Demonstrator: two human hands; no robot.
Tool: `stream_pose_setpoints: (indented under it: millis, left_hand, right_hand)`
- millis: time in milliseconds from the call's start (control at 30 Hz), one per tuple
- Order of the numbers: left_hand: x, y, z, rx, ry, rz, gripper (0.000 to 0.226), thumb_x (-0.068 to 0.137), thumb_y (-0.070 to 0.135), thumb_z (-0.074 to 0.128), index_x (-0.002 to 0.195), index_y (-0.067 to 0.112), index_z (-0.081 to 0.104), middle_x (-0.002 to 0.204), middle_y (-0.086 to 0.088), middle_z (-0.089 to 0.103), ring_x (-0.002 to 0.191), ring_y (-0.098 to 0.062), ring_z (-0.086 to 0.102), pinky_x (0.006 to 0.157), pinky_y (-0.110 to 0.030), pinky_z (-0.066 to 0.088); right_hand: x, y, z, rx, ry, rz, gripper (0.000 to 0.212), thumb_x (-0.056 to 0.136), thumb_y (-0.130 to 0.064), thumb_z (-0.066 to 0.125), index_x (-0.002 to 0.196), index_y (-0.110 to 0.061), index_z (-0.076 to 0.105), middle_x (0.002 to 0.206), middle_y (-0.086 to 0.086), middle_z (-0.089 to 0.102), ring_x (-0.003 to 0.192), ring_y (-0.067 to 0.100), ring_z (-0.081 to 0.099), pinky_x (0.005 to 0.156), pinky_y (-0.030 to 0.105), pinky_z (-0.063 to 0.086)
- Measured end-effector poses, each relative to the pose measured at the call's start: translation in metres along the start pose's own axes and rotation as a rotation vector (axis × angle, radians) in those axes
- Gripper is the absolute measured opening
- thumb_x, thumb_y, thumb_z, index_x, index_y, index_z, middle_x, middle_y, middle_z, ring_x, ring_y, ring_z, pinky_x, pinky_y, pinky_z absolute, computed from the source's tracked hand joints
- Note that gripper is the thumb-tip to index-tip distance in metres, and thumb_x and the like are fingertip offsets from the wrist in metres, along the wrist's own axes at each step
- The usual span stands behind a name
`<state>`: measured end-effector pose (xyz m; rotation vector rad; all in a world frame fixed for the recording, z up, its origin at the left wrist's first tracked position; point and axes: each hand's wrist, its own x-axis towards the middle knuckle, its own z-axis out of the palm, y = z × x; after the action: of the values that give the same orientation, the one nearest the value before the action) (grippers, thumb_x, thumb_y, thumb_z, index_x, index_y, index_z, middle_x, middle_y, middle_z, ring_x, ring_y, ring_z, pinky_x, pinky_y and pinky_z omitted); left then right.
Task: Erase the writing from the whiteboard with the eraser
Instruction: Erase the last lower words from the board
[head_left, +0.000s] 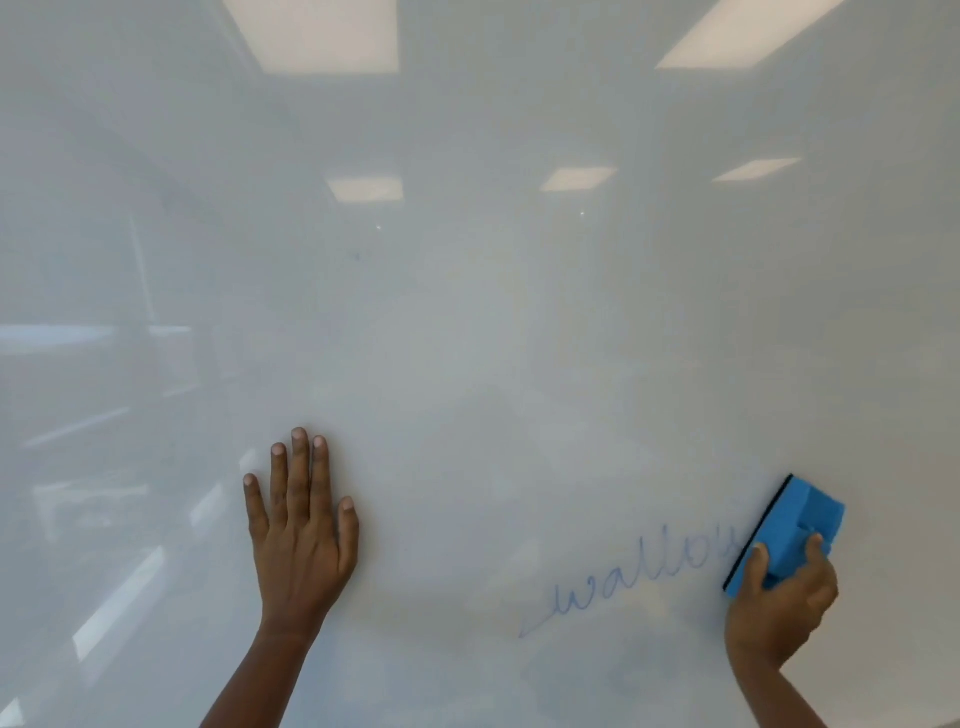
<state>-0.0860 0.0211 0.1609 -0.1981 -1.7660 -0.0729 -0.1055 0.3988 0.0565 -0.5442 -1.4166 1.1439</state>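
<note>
A glossy whiteboard (467, 338) fills the whole view. Blue cursive writing (623, 582) slants up to the right in its lower right part, and its right end looks smudged. My right hand (779, 608) grips a blue eraser (789, 525) with a dark felt edge, pressed against the board at the right end of the writing. My left hand (301, 535) lies flat on the board with fingers spread, well left of the writing, holding nothing.
The board reflects ceiling light panels (317, 36) and dim room shapes on the left. Faint smears of old marker show around the writing and below it.
</note>
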Motion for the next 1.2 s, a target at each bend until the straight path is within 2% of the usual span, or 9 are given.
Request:
stream_pose_setpoints:
  millis: [167,300,467,600,700,767,867,1067,1200]
  left_hand:
    - [-0.001,0.000,0.003,0.003,0.012,-0.005,0.055,0.097,0.033,0.014,0.146,0.011,0.006,0.156,0.004,-0.009,0.141,-0.019,0.000,0.114,-0.043,-0.002]
    - [-0.001,-0.001,0.003,0.001,0.014,-0.010,0.055,0.097,0.033,0.014,0.146,0.010,0.007,0.156,0.004,-0.008,0.141,-0.020,0.001,0.114,-0.043,-0.001]
    - [-0.001,-0.002,0.002,-0.010,0.008,-0.006,0.055,0.096,0.033,0.015,0.146,0.011,0.006,0.156,0.004,-0.008,0.141,-0.020,0.002,0.114,-0.043,-0.001]
    - [-0.001,-0.002,0.001,-0.007,0.009,0.004,0.055,0.097,0.034,0.014,0.146,0.012,0.006,0.156,0.004,-0.008,0.141,-0.019,0.001,0.114,-0.043,-0.001]
    - [-0.001,-0.002,0.002,-0.008,0.009,0.001,0.055,0.097,0.034,0.013,0.146,0.012,0.005,0.156,0.004,-0.009,0.141,-0.019,0.001,0.114,-0.043,-0.001]
    - [-0.001,-0.001,0.002,-0.007,0.015,-0.004,0.055,0.097,0.034,0.013,0.146,0.012,0.006,0.156,0.005,-0.009,0.141,-0.018,0.001,0.114,-0.043,-0.001]
    - [-0.001,-0.001,0.002,-0.005,0.022,-0.004,0.055,0.096,0.033,0.014,0.146,0.012,0.006,0.156,0.005,-0.008,0.141,-0.018,0.001,0.114,-0.042,-0.001]
    - [-0.001,-0.001,0.000,-0.003,0.015,0.001,0.055,0.096,0.033,0.014,0.146,0.012,0.005,0.156,0.005,-0.009,0.141,-0.018,0.000,0.114,-0.043,-0.001]
    - [0.000,-0.001,0.000,0.002,0.014,0.003,0.055,0.096,0.033,0.014,0.146,0.012,0.004,0.155,0.005,-0.010,0.141,-0.018,0.000,0.114,-0.043,-0.001]
  right_hand:
    - [-0.069,-0.026,0.014,0.013,-0.014,-0.104,0.048,0.090,-0.018,0.056,0.120,0.017,0.047,0.116,0.046,0.045,0.112,0.053,0.044,0.094,0.058,0.039]
    - [-0.138,-0.055,0.013,0.105,-0.186,-0.443,0.066,0.095,-0.052,0.034,0.104,0.007,0.062,0.106,0.041,0.055,0.099,0.036,0.045,0.102,0.016,0.030]
    - [-0.168,-0.052,0.011,0.025,-0.413,-1.069,0.017,0.093,-0.039,0.039,0.101,-0.031,0.052,0.108,0.001,0.051,0.085,0.018,0.059,0.057,0.025,0.053]
    - [-0.126,-0.018,0.000,-0.208,-0.682,-1.601,0.041,0.088,-0.057,0.046,0.126,-0.044,0.038,0.135,-0.012,0.038,0.112,0.014,0.054,0.075,0.032,0.056]
    - [-0.072,0.001,-0.001,-0.292,-0.599,-1.884,0.032,0.101,-0.036,0.033,0.132,-0.040,0.036,0.149,-0.003,0.024,0.123,0.022,0.046,0.097,0.043,0.035]
    - [-0.032,-0.010,0.002,-0.261,-0.474,-1.867,0.034,0.104,-0.020,0.023,0.128,-0.035,0.041,0.151,0.006,0.022,0.120,0.024,0.043,0.098,0.041,0.029]
    - [0.021,-0.057,0.002,-0.191,-0.422,-1.646,0.031,0.103,-0.021,0.025,0.123,-0.029,0.047,0.133,0.012,0.050,0.111,0.026,0.050,0.086,0.038,0.043]
    - [0.051,-0.112,0.014,0.008,-0.196,-0.659,0.051,0.083,-0.003,0.068,0.130,-0.006,0.049,0.132,0.028,0.045,0.117,0.042,0.047,0.092,0.059,0.045]
    - [-0.012,-0.082,0.016,0.003,-0.165,-0.809,0.033,0.092,-0.020,0.055,0.122,-0.007,0.051,0.126,0.028,0.045,0.110,0.040,0.046,0.088,0.050,0.040]
